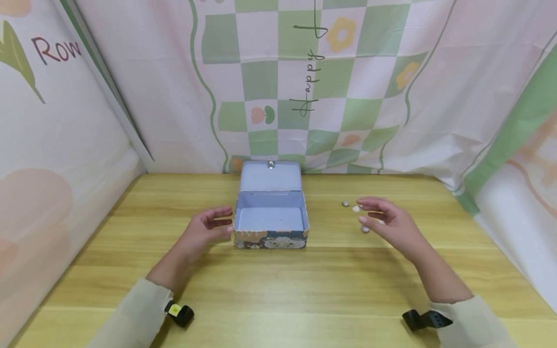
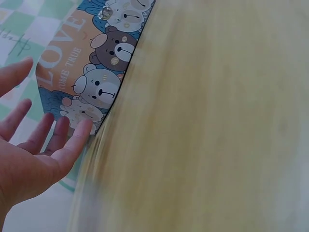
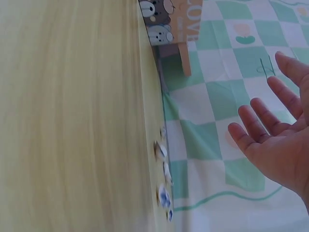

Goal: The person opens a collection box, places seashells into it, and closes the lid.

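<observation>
A rectangular tin box with a bear print stands on the table, its hinged lid tipped back and its pale inside bare. My left hand is beside the box's left wall, fingers apart and fingertips right at the side. In the left wrist view the hand overlaps the box's printed front. To the right of the box, my right hand hovers over several small shell-like pieces, partly hiding them. The right wrist view shows this hand holding nothing, the pieces below it.
A wooden table carries everything. Behind it hangs a green-and-white checked curtain, close to the raised lid. Pale fabric closes off the left side, and more fabric hangs on the right.
</observation>
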Demonstrator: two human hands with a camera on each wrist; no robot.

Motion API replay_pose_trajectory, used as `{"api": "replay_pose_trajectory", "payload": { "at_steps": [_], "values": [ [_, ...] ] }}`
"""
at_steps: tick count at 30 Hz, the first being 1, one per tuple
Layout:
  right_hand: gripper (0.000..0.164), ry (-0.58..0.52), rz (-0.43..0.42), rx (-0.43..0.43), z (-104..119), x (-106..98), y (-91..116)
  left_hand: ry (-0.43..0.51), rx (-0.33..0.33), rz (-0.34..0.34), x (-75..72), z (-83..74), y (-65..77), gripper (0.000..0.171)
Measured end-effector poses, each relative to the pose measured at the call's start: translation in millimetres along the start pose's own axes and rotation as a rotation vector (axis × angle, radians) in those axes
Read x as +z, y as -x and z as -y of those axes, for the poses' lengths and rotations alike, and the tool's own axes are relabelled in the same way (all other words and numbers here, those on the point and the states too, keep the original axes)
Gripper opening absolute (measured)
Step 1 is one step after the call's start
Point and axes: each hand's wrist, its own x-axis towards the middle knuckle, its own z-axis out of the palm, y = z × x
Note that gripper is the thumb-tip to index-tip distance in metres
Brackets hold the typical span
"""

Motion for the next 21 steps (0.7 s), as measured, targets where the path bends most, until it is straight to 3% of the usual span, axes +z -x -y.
{"api": "replay_pose_trajectory", "payload": {
  "at_steps": [7, 17, 21],
  "values": [
    [0.040, 0.039, -0.008, 0.039, -4.2, -13.4, 9.9, 0.068, 0.004, 0.017, 2.2, 3.5, -2.0, 0.063],
    [0.045, 0.054, -0.031, 0.078, -14.0, -33.9, 22.3, 0.072, -0.026, 0.046, 5.9, 2.9, -4.8, 0.071],
    [0.045, 0.054, -0.037, 0.057, -19.2, -41.5, 24.5, 0.070, -0.044, 0.041, 8.3, 0.2, -5.0, 0.073]
  ]
}}
